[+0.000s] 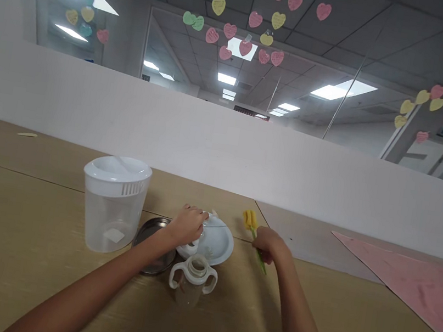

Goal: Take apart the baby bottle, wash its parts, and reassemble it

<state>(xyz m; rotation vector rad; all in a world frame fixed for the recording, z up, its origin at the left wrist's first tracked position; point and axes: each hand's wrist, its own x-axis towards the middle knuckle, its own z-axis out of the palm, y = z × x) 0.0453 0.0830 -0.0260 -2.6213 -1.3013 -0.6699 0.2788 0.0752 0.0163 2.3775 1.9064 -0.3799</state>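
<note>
My right hand (269, 243) is closed round the green handle of a brush with a yellow sponge head (250, 220), which points up and to the left. Over the left part of a white plate (220, 243) is my left hand (188, 224), its fingers bent over something I cannot make out. A small white part (191, 247) shows below that hand. In front of the plate stands a clear bottle (188, 292) with a white two-handled collar and an open top. A round metal tray (152, 266) lies partly under my left forearm.
Left of the tray stands a clear plastic bucket (109, 221) with a white lid. A pink cloth (427, 291) lies at the right. Behind the table (23, 269) rises a white wall (208, 142) with glass above.
</note>
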